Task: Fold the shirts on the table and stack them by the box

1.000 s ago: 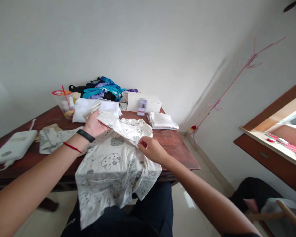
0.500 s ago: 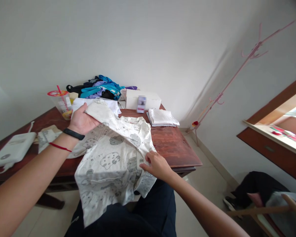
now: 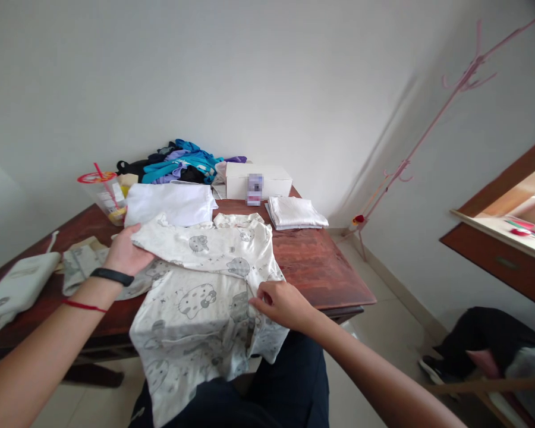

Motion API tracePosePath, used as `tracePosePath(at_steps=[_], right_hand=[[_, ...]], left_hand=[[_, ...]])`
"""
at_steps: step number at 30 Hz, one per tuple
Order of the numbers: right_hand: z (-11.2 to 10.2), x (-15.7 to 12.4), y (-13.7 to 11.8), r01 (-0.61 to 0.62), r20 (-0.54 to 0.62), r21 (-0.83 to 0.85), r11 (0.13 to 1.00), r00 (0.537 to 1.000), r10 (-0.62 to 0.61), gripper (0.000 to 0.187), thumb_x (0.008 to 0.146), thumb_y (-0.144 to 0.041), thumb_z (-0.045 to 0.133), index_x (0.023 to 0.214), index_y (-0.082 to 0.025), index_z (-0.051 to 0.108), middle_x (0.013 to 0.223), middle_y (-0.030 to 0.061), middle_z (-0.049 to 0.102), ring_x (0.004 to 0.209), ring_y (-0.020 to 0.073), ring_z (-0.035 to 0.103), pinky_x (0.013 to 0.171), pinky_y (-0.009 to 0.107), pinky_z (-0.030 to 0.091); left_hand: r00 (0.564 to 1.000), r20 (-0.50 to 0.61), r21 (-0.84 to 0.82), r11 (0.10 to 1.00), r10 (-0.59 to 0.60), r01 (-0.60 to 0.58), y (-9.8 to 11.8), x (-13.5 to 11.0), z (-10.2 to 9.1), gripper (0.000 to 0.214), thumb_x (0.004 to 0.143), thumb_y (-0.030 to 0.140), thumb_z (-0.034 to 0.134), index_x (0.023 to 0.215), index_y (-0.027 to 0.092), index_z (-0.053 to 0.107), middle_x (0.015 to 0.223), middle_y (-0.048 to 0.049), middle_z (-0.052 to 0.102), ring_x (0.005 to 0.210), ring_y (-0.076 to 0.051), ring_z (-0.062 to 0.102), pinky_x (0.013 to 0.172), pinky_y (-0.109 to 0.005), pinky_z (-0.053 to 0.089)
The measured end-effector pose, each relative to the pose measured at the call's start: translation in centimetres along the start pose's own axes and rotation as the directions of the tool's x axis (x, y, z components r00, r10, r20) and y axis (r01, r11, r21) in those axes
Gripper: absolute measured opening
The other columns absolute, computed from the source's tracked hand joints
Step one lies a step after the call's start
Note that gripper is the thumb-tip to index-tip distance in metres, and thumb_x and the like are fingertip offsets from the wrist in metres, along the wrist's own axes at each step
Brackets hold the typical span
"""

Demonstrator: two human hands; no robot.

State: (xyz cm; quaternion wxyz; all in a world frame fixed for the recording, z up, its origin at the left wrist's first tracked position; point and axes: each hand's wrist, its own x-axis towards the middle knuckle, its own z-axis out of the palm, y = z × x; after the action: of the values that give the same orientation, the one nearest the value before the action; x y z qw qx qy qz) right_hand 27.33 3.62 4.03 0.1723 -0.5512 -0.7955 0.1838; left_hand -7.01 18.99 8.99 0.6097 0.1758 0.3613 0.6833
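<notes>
A white long-sleeved shirt [image 3: 196, 297] with grey cartoon cat prints lies on the table's near edge, its lower part hanging over my lap. One sleeve lies folded across the chest. My left hand [image 3: 129, 252] grips the end of that sleeve, the thumb on top and the fingers beneath the cloth. At the shirt's right side my right hand [image 3: 279, 306] is closed, thumb and fingers pinching the fabric near the fold. The collar [image 3: 238, 220] points away from me, towards the wall.
Behind the shirt are a folded white garment [image 3: 169, 203], a heap of clothes [image 3: 182, 163], a white box [image 3: 271, 178] and a folded pale cloth [image 3: 296, 213]. A plastic cup [image 3: 104, 196] and a white device [image 3: 20, 285] stand left. A pink coat rack [image 3: 428, 137] leans right.
My left hand has come down and left, laying the sleeve flatter across the shirt. More of the folded white garment behind shows. My right hand keeps its pinch, and the view has shifted slightly.
</notes>
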Motion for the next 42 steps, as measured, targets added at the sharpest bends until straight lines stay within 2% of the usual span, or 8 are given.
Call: tracePosePath(at_steps=[9,18,27,30,35,37,39,42], right_hand=[[-4.2,13.9,7.2,0.031,-0.282,0.120,0.992,0.959,0.004,0.019,0.093,-0.027,0.061,0.108,-0.017,0.068,0.114,0.0098,0.068,0.100,0.0200,0.064,0.089,0.031,0.047],[-5.4,21.5,12.6,-0.015,0.088,0.084,0.996,0.996,0.008,0.042,0.082,-0.030,0.074,0.122,-0.016,0.071,0.097,0.0071,0.072,0.086,0.0191,0.066,0.079,0.029,0.050],[-6.5,22.2,12.6,0.024,0.219,-0.033,0.999,0.975,-0.016,0.021,0.087,-0.034,0.065,0.092,-0.016,0.075,0.081,0.0037,0.070,0.072,0.0161,0.060,0.063,0.024,0.040],[-5.9,22.4,12.3,0.015,0.209,-0.081,0.997,0.978,0.003,0.019,0.090,-0.032,0.063,0.096,-0.017,0.073,0.087,0.0054,0.072,0.077,0.0177,0.062,0.066,0.025,0.040],[-4.3,20.7,11.3,-0.006,0.087,-0.144,0.990,0.996,0.019,0.024,0.094,-0.028,0.059,0.115,-0.017,0.066,0.109,0.0121,0.067,0.101,0.0253,0.062,0.087,0.032,0.043],[-3.6,18.3,10.0,0.041,-0.076,-0.154,0.987,0.996,-0.053,0.028,0.096,-0.027,0.057,0.122,-0.017,0.061,0.120,0.0139,0.062,0.113,0.0274,0.057,0.098,0.037,0.041],[-3.1,15.0,8.3,0.112,-0.201,-0.143,0.983,0.970,-0.139,0.024,0.097,-0.027,0.056,0.118,-0.019,0.061,0.118,0.0126,0.061,0.113,0.0274,0.055,0.099,0.039,0.041],[-2.5,9.2,5.7,0.147,-0.104,-0.065,0.987,0.983,-0.153,0.013,0.097,-0.027,0.055,0.099,-0.020,0.066,0.096,0.0073,0.064,0.092,0.0215,0.059,0.083,0.032,0.043]], left_hand=[[0.996,-0.065,0.047,0.997,0.066,-0.063,1.4,-1.0,-4.2,0.037,0.104,0.030,0.041,0.112,0.004,0.066,0.104,-0.0124,0.076,0.096,-0.022,0.072,0.072,-0.033,0.064],[0.949,-0.153,0.203,0.949,0.275,-0.242,3.0,-1.0,-6.7,0.032,0.091,0.001,0.044,0.098,0.019,0.070,0.088,0.0002,0.075,0.080,-0.014,0.071,0.067,-0.025,0.061],[0.896,-0.218,0.592,0.782,0.386,-0.193,6.0,1.4,-8.1,0.019,0.067,0.008,0.071,0.085,0.014,0.068,0.082,0.0013,0.072,0.071,-0.012,0.065,0.060,-0.017,0.052],[0.836,-0.047,0.780,0.543,0.546,-0.311,6.2,1.8,-9.1,0.032,0.071,0.022,0.076,0.101,0.015,0.068,0.090,-0.0012,0.073,0.074,-0.015,0.067,0.065,-0.023,0.055],[0.757,0.334,0.938,-0.117,0.562,-0.327,5.2,1.5,-8.0,0.051,0.072,0.022,0.081,0.120,0.019,0.064,0.131,-0.0059,0.065,0.122,-0.027,0.059,0.107,-0.041,0.045],[0.759,0.372,0.918,-0.092,0.534,-0.385,3.6,0.2,-6.3,0.050,0.065,0.012,0.084,0.112,0.022,0.069,0.143,-0.0016,0.058,0.140,-0.028,0.042,0.117,-0.039,0.034],[0.804,0.352,0.880,0.124,0.480,-0.459,1.0,-2.4,-4.2,0.042,0.065,0.008,0.081,0.104,0.024,0.074,0.136,0.0011,0.063,0.137,-0.026,0.046,0.114,-0.031,0.038],[0.848,0.530,0.832,0.180,0.021,-0.525,-3.8,-8.2,-1.3,0.016,0.077,0.025,0.079,0.092,0.027,0.078,0.097,-0.0012,0.075,0.093,-0.024,0.067,0.080,-0.025,0.055]])
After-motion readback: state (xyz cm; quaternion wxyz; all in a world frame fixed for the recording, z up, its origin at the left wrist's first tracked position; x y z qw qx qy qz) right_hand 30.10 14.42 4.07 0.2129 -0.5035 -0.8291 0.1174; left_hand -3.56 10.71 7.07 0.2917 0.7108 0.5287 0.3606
